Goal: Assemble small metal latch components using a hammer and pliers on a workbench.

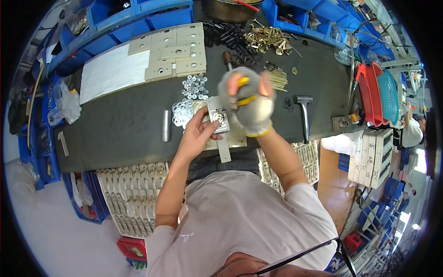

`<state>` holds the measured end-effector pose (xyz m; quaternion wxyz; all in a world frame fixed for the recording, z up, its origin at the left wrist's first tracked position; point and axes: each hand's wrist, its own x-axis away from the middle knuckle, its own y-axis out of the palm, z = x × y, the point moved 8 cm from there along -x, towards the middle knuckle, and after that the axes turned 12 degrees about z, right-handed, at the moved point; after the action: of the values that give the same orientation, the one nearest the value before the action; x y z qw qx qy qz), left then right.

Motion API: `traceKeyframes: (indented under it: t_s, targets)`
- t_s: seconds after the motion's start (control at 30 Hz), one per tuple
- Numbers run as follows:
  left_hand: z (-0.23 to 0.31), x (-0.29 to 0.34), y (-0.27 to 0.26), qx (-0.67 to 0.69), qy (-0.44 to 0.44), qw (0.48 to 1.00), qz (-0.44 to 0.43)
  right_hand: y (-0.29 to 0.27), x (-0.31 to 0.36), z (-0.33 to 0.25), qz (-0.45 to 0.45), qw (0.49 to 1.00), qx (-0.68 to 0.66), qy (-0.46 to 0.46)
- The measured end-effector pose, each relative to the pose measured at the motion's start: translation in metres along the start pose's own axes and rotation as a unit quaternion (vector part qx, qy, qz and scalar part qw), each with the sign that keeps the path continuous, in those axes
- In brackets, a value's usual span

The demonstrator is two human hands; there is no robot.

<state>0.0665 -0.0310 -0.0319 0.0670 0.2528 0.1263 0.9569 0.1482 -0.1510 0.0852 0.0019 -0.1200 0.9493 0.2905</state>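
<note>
My left hand (200, 131) grips a pale rectangular plate (212, 105) near the table's front edge, its thumb resting by the ring-shaped metal parts (218, 117) on it. Beneath lies a pale board (237, 138), and a narrow metal strip (224, 150) sticks out towards me. My right hand (249, 99), in a grey glove with bare fingertips, hovers just right of the plate, blurred by motion. Its fingers are curled; whatever they hold is too smeared to make out. Just behind the glove is a tool with a brown handle (227, 57).
Washers (194, 87) and a metal cylinder (166, 125) lie left of my hands; a hammer (304, 117) is to the right. Farther back are stacked plates (177, 51), brass-coloured parts (272, 39) and thin sticks (278, 79). Blue bins (170, 17) line the back edge.
</note>
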Motion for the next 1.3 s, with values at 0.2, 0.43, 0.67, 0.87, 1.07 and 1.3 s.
traceKeyframes:
  t_s: [0.2,0.43,0.67,0.87,1.07,1.3]
  targets:
    - [0.052,0.029,0.032,-0.194,0.244,0.932,0.187,-0.033,0.104,-0.058,0.029,0.995,-0.013,-0.09]
    - [0.048,0.026,0.028,-0.298,0.297,0.873,0.247,0.061,0.129,-0.136,-0.301,0.922,0.026,-0.241]
    - [0.023,0.018,0.002,0.083,0.074,0.987,0.118,0.052,0.126,-0.121,-0.188,0.967,0.047,-0.167]
    - [0.038,0.027,-0.012,0.202,0.102,0.966,0.128,0.045,0.125,-0.101,-0.085,0.99,0.067,-0.093]
    - [0.082,0.048,-0.001,0.249,0.187,0.941,0.136,0.048,0.091,-0.085,0.058,0.959,0.279,0.001]
    - [0.113,0.054,0.011,0.016,0.296,0.948,0.12,0.004,0.11,0.047,0.035,0.964,0.137,0.225]
